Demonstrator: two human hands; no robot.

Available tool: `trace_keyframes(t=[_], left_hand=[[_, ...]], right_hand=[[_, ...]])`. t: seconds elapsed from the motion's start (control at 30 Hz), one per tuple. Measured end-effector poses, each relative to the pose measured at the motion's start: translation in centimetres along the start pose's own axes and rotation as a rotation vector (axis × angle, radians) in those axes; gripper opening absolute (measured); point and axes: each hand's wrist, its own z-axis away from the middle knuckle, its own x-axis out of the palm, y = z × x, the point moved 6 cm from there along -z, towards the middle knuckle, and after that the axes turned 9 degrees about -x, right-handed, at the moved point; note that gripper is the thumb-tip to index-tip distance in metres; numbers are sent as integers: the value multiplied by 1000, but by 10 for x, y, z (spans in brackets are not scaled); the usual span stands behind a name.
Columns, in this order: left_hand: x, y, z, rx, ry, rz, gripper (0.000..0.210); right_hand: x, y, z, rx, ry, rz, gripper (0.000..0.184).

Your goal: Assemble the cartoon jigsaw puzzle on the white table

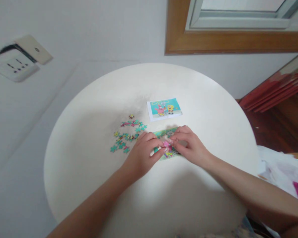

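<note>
A partly assembled jigsaw puzzle [167, 158] in green, pink and yellow lies flat on the table under both hands. My left hand [144, 150] reaches over its left side, thumb and fingers closed on a pink puzzle piece [166, 144]. From the right, my right hand [188, 143] meets the same spot, its fingertips pinched together at the pink piece's right edge. Fingers cover much of the puzzle, so the exact grip is partly hidden. Loose puzzle pieces [121, 142], mostly teal with some yellow and pink, are scattered left of my left hand.
A picture card [165, 109] with cartoon figures lies beyond the puzzle. The round white table [89, 172] stands against a wall with a socket [15, 64] at left and a wood-framed window [225, 41] above. White papers or bags [278, 168] and red cloth [275, 87] are at right.
</note>
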Motion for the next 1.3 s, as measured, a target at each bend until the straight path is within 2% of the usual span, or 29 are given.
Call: trace_keyframes(t=[0.13, 0.37, 0.57, 0.73, 0.97, 1.3], left_hand=[[-4, -1, -3, -26, 6, 126, 14], [-7, -2, -5, -116, -76, 183, 21], [-8, -1, -5, -62, -76, 112, 20], [-6, -1, -2, -1, -74, 4, 19], [-1, -3, 0, 71, -93, -96, 16], [-1, -8, -2, 31, -11, -112, 12]], right_hand=[[-1, -4, -1, -28, -17, -16, 21], [-2, -11, -2, -97, -77, 20, 25], [-8, -2, 0, -35, -34, 51, 23], [-12, 2, 1, -87, 5, 69, 19], [-6, -3, 1, -178, -113, 121, 20], [-1, -5, 3, -169, -195, 134, 15]])
